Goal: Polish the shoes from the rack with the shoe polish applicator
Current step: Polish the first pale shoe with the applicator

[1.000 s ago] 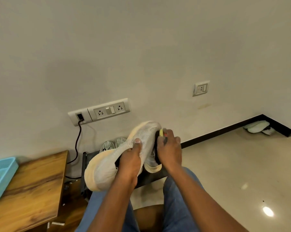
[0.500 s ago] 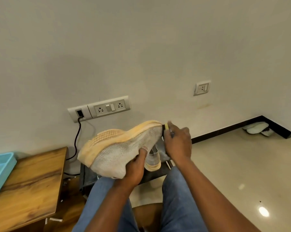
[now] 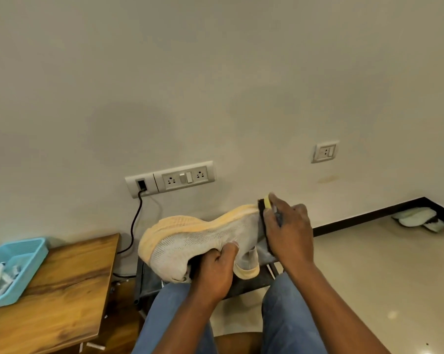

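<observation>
White mesh shoe clamped in L grip, R grip clamps applicator on heel

Applicator mostly behind right hand; basket cut off left.

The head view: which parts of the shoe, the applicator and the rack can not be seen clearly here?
- Applicator: the right hand covers most of it; only a dark edge and a yellow tip show.
- Shoe: its opening lies behind the left hand; the far side faces away.
- Rack: shoe, hands and knees hide most of it.
- Blue basket: cut off by the left edge; its contents are too blurred to identify.
</observation>
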